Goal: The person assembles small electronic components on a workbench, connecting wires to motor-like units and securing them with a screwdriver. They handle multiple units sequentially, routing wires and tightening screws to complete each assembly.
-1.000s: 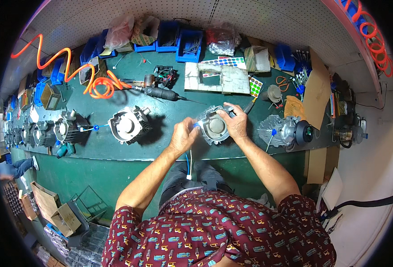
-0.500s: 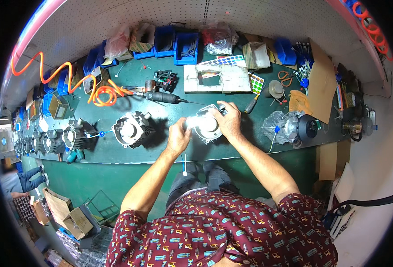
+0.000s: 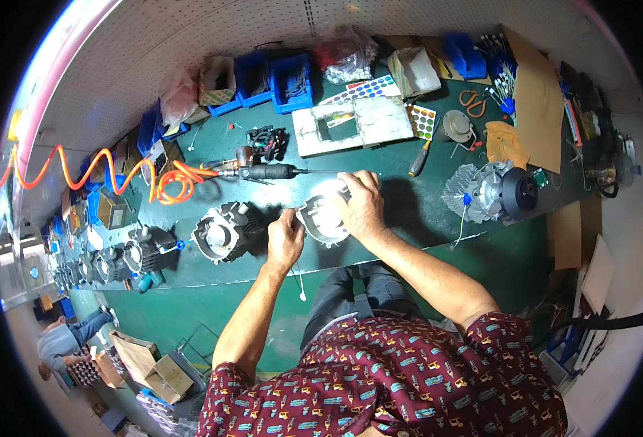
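My left hand (image 3: 285, 239) was found with its fingers curled tight on a cable (image 3: 300, 280), the end of which hung below the hand with a small white connector (image 3: 303, 296). My right hand (image 3: 364, 207) gripped the right side of a metal housing (image 3: 326, 222), its wrist toward the bench's front edge. The housing stood at the near part of the green bench (image 3: 423, 226), open face up, its interior partly lost in glare; whether it bore fully on the surface, I could not tell. My left knuckles were close against its left rim; contact there could not be confirmed.

To the left, apart from the work, sat a second housing (image 3: 219, 234). Well to the right lay a finned motor (image 3: 487, 193) with a black cap. Beyond my hands were a black power tool (image 3: 267, 172), a screwdriver (image 3: 417, 162) and a pale slab (image 3: 385, 122) with a rectangular opening.
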`<action>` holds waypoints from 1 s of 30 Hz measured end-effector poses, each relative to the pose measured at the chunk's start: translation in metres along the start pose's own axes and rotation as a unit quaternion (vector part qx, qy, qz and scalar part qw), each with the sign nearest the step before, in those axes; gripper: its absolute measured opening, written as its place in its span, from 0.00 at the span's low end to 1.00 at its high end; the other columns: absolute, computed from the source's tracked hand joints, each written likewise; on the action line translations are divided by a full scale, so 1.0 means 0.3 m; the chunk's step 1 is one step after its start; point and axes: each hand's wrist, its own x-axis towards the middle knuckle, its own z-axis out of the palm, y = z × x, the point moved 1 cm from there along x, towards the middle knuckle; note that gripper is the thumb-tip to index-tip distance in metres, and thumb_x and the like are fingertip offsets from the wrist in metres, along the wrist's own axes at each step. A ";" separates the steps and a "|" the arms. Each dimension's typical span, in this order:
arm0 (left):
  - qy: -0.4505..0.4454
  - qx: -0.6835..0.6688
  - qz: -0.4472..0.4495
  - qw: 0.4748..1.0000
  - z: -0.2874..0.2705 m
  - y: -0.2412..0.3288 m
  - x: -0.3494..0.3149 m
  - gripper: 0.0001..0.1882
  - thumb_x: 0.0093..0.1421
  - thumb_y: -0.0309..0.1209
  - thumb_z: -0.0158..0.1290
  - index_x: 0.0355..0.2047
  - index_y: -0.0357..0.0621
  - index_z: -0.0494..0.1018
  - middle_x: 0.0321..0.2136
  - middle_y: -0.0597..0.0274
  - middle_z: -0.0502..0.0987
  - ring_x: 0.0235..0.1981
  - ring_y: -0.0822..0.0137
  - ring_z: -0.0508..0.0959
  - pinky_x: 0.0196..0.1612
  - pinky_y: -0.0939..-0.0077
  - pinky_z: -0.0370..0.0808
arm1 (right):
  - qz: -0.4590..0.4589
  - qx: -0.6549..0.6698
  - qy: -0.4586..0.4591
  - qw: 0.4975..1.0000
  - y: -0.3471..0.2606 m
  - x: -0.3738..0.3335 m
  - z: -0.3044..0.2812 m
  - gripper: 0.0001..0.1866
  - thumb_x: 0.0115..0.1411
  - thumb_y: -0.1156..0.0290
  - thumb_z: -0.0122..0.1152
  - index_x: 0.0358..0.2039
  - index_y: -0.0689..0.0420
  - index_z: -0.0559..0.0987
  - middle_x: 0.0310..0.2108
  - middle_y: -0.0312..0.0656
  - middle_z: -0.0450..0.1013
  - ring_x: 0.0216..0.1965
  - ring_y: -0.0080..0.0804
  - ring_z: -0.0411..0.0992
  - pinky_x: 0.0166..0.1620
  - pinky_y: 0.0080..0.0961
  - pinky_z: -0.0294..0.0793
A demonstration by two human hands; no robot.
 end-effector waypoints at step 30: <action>-0.122 -0.420 -0.323 0.840 -0.078 -0.033 -0.060 0.06 0.72 0.30 0.54 0.45 0.42 0.77 0.35 0.66 0.81 0.34 0.74 0.80 0.40 0.74 0.82 | -0.036 0.048 0.016 0.998 -0.016 0.013 0.035 0.21 0.48 0.63 0.78 0.40 0.57 0.82 0.40 0.43 0.74 0.49 0.46 0.72 0.46 0.42 0.79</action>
